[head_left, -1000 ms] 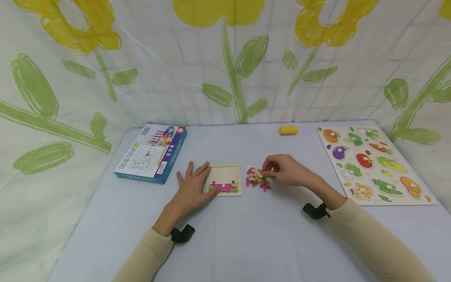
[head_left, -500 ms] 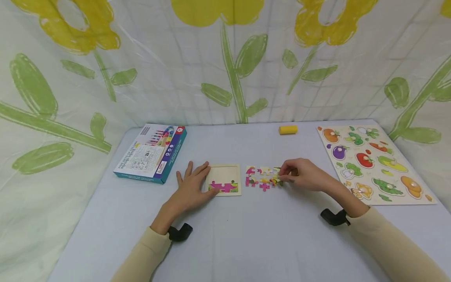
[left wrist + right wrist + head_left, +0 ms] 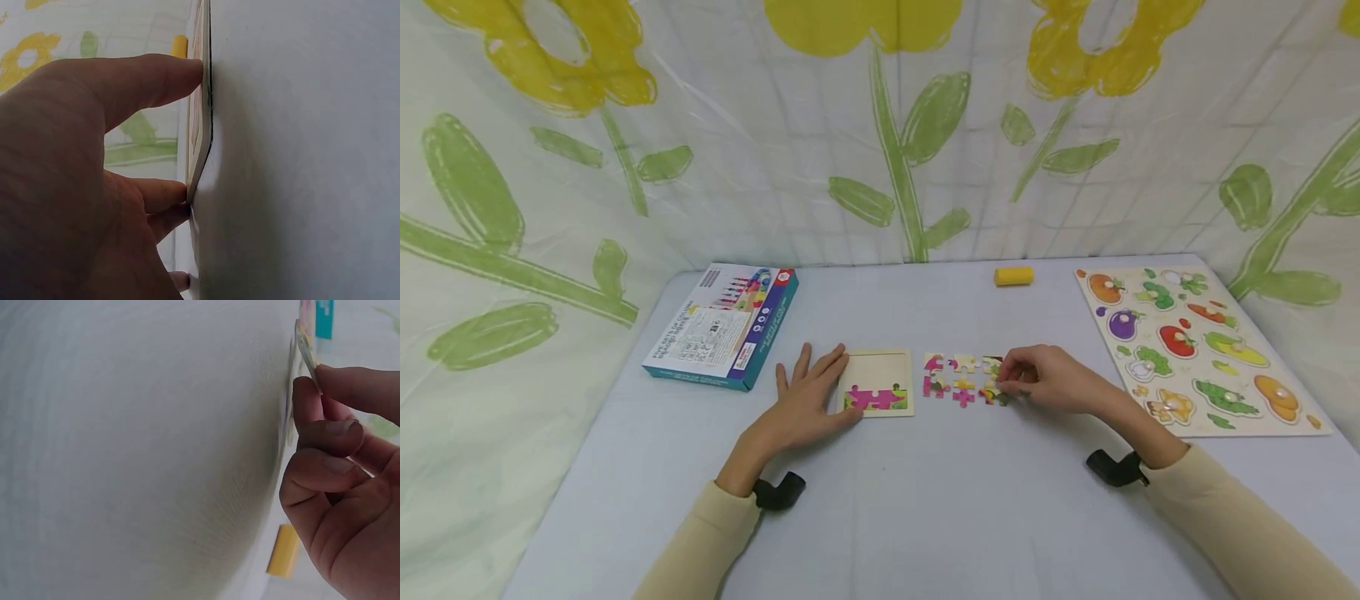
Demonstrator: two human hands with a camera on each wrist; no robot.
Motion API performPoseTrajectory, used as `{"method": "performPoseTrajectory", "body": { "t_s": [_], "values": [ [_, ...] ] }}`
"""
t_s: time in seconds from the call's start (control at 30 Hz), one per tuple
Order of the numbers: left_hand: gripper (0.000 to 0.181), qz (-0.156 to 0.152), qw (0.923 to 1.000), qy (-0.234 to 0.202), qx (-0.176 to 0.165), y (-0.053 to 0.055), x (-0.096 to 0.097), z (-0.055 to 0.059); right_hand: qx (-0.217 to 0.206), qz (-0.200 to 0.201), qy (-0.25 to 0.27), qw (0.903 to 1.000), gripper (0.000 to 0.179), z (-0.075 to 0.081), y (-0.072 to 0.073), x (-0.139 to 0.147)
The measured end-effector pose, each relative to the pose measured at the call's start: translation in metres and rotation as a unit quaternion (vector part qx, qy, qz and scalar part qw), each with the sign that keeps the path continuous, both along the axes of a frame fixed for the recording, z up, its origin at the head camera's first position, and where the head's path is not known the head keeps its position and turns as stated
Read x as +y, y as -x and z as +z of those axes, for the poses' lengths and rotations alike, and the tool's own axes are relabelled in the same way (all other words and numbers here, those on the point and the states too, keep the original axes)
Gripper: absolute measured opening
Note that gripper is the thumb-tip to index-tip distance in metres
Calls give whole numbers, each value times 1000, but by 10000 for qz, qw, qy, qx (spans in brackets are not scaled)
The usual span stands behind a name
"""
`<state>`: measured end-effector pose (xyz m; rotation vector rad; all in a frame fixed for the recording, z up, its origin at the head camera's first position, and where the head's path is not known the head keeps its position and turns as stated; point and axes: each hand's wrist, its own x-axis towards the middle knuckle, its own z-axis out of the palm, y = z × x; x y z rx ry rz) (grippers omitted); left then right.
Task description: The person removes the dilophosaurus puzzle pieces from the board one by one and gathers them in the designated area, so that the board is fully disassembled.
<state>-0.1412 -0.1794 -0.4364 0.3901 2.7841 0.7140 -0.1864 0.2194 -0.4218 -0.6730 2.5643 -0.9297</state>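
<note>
My left hand (image 3: 805, 408) rests at the left side of a small square wooden puzzle tray (image 3: 880, 360), fingers spread and nearly straight. In the left wrist view, its thumb (image 3: 169, 78) and fingertips touch the tray's edge. Pink and green jigsaw pieces (image 3: 880, 401) fill the tray's lower part; bare wood shows above. My right hand (image 3: 1048, 379) pinches a jigsaw piece (image 3: 306, 350) between thumb and forefinger, tilted up off the table in the right wrist view. Several loose jigsaw pieces (image 3: 963, 385) lie between the tray and this hand.
A flat teal-edged box (image 3: 722, 325) lies at the left. A yellow cylinder (image 3: 1013, 276) lies near the back edge. On the right is a vegetable peg puzzle board (image 3: 1198, 358). A flower-print cloth (image 3: 880, 150) hangs behind the table.
My right hand has moved right and slightly nearer me, bringing a piece from the loose group to its right side. The left thumb has drawn back a little to the tray's lower edge.
</note>
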Motion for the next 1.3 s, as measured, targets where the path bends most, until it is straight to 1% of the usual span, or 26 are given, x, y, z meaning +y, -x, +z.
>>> {"method": "performPoseTrajectory", "body": {
  "t_s": [0.47,0.83,0.97,1.1,1.3],
  "values": [
    [96,-76,9999,17,-87,1,-2,-4,119,46,-19,9999,4,-1,0,-2],
    [97,-103,9999,55,-69,1,-3,-6,102,77,-63,9999,4,-2,1,0],
    [96,-128,9999,51,-36,1,-4,-6,162,106,-74,9998,4,-2,1,0],
    [95,-158,9999,28,-42,1,-4,-6,225,41,-79,9997,4,-2,1,0],
    [95,-192,9998,-29,-80,0,-4,-4,458,-11,-73,9989,5,0,4,-6]
  ]
}}
